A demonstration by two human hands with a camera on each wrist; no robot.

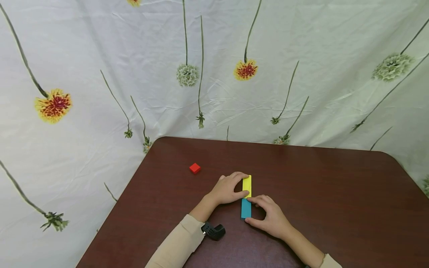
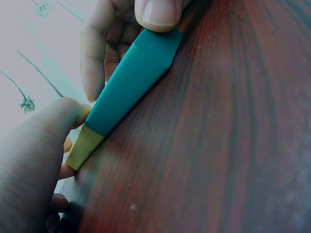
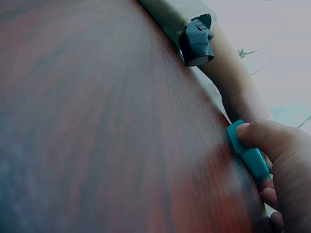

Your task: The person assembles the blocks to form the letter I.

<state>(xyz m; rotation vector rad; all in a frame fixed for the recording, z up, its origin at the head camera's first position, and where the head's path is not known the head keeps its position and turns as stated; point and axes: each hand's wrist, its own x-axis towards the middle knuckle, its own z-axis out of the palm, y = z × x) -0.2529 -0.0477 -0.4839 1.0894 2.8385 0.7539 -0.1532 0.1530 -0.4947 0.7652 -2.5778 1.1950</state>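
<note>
Two flat rectangular blocks lie end to end on the dark table, in line away from the person. The far one is a yellow block [image 1: 247, 186]; my left hand [image 1: 227, 190] pinches it lengthwise, thumb near its close end and a finger at its far end. The near one, a teal-blue block [image 1: 246, 209], sits between the thumb and fingers of my right hand [image 1: 274, 219], thumb at its near end and fingertip by the joint. In the left wrist view the blue block [image 2: 131, 82] meets the yellow block [image 2: 85, 147] end to end.
A small red block [image 1: 195, 168] lies farther back on the left of the brown wood-grain table [image 1: 321, 186]. A pale flowered cloth [image 1: 151, 48] hangs behind the table. On the left wrist sits a black camera mount [image 1: 214, 230].
</note>
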